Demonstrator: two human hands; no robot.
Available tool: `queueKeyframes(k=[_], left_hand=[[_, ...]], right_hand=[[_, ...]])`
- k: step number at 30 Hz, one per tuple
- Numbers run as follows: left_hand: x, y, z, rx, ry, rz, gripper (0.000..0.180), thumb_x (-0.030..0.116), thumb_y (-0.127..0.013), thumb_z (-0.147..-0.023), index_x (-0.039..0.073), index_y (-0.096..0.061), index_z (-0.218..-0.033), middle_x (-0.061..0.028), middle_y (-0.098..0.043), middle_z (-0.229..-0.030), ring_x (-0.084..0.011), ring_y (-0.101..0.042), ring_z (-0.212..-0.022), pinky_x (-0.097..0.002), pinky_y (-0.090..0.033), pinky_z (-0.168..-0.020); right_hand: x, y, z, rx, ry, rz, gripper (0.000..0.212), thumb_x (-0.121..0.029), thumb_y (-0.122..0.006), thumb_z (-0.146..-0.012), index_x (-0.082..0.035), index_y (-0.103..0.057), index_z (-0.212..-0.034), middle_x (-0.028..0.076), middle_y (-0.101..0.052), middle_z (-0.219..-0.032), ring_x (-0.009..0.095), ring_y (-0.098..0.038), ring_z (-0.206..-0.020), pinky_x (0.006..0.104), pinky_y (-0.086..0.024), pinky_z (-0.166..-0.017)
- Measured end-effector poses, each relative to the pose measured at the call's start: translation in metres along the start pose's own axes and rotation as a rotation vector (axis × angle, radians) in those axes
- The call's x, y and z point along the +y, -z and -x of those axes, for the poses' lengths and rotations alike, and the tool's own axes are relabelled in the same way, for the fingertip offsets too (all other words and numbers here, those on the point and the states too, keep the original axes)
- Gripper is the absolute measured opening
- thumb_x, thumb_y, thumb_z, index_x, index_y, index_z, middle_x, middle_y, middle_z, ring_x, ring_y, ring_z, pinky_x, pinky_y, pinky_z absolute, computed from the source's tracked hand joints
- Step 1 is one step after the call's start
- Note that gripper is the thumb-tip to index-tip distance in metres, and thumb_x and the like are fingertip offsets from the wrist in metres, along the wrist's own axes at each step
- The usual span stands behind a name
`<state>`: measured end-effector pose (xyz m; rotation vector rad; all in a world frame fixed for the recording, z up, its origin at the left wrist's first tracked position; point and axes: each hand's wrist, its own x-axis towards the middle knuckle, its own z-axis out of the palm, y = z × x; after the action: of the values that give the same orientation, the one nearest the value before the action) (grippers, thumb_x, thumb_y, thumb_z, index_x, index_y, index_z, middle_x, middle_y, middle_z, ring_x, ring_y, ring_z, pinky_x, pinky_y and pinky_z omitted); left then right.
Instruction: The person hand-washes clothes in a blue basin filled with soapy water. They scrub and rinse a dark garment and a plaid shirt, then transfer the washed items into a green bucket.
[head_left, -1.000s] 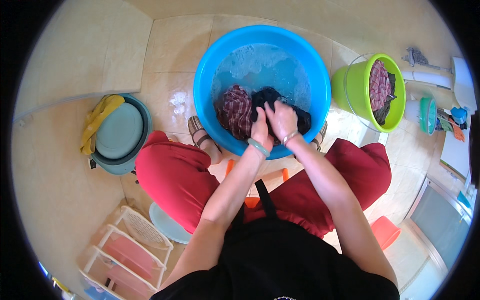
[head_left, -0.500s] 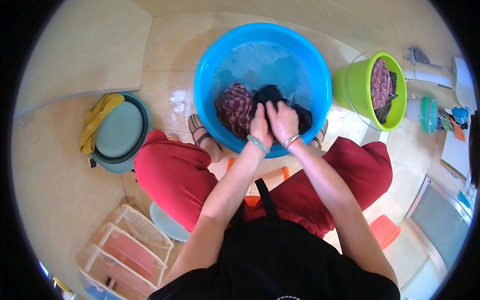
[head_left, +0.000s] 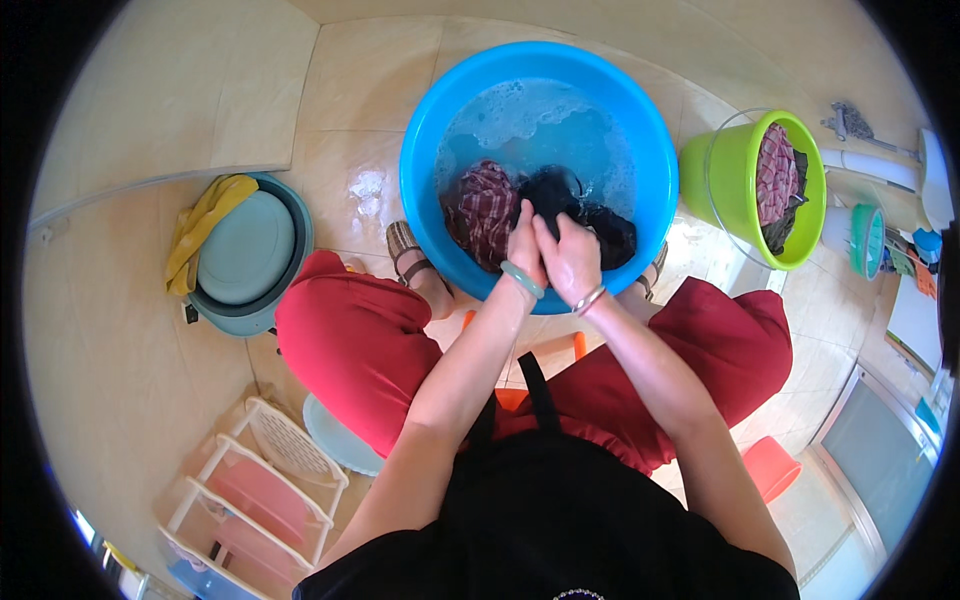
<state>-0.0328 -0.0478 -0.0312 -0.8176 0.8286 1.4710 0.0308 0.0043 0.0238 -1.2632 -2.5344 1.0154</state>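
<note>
Between my knees stands a large round blue basin (head_left: 418,190) of soapy water (head_left: 535,125). A wet black garment (head_left: 552,188) bunches up at my fingertips, and part of it spreads to the right in the water. My left hand (head_left: 524,248), below a pale green bangle, is closed on the garment. Beside it my right hand (head_left: 574,258), with a silvery bangle at the wrist, grips the same cloth, the two hands nearly touching. A dark red plaid garment (head_left: 482,212) lies half sunk just left of my hands. The fingers' undersides are hidden.
A lime green bucket (head_left: 708,185) with a wire handle holds a pink plaid cloth (head_left: 774,180) on the right. Stacked grey-green basins (head_left: 250,245) with a yellow cloth (head_left: 200,230) sit left. A white rack (head_left: 262,455) stands lower left; a coral container (head_left: 770,468) lower right.
My hands have drawn together and closed on the black garment, its bunched part now rising at my fingertips. The whole view has shifted slightly.
</note>
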Motion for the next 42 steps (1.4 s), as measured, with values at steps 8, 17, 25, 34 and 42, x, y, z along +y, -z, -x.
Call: queueKeyframes(k=[8,17,25,34,42], left_hand=[[-0.039,-0.036,0.035,-0.095,-0.105,-0.084,0.058,0.048,-0.047,-0.097,0.009,-0.042,-0.139,-0.0066,-0.045,-0.142,-0.0225,-0.040,-0.130,-0.0388,-0.025,-0.111],[-0.002,0.001,0.007,-0.050,-0.087,-0.039,0.042,0.049,-0.047,-0.096,0.012,-0.059,-0.109,-0.0068,-0.062,-0.108,-0.0231,-0.060,-0.099,-0.0402,-0.047,-0.092],[-0.024,-0.015,0.018,-0.182,-0.041,0.081,0.057,0.047,-0.045,-0.097,0.006,-0.045,-0.136,-0.0074,-0.048,-0.139,-0.0220,-0.042,-0.128,-0.0371,-0.029,-0.111],[-0.026,-0.025,0.029,-0.250,-0.102,-0.019,0.053,0.046,-0.038,-0.100,0.009,-0.044,-0.137,-0.0050,-0.046,-0.141,-0.0215,-0.039,-0.130,-0.0372,-0.029,-0.110],[0.001,-0.005,-0.002,0.023,-0.009,-0.059,0.054,0.056,-0.043,-0.095,0.009,-0.053,-0.121,-0.0094,-0.061,-0.116,-0.0253,-0.058,-0.106,-0.0419,-0.046,-0.094]], right_hand=[[0.059,-0.002,-0.066,0.081,-0.241,0.259,0.047,-0.044,-0.050,-0.092,-0.002,-0.063,-0.078,0.023,-0.066,-0.077,0.042,-0.064,-0.076,0.0499,-0.053,-0.068],[0.003,-0.009,-0.001,0.031,-0.044,-0.067,0.045,-0.043,-0.054,-0.090,-0.002,-0.054,-0.070,0.025,-0.061,-0.071,0.045,-0.061,-0.069,0.0533,-0.047,-0.062],[0.045,-0.006,-0.046,0.047,-0.194,0.159,0.045,-0.043,-0.051,-0.091,-0.002,-0.060,-0.077,0.024,-0.065,-0.076,0.043,-0.063,-0.073,0.0518,-0.051,-0.067],[0.045,-0.006,-0.051,0.045,-0.292,0.177,0.045,-0.043,-0.051,-0.091,-0.002,-0.062,-0.078,0.024,-0.065,-0.078,0.044,-0.064,-0.076,0.0519,-0.052,-0.069],[0.005,0.000,-0.006,-0.053,-0.092,0.031,0.046,-0.044,-0.052,-0.091,-0.002,-0.057,-0.075,0.025,-0.062,-0.072,0.044,-0.062,-0.069,0.0526,-0.049,-0.062]])
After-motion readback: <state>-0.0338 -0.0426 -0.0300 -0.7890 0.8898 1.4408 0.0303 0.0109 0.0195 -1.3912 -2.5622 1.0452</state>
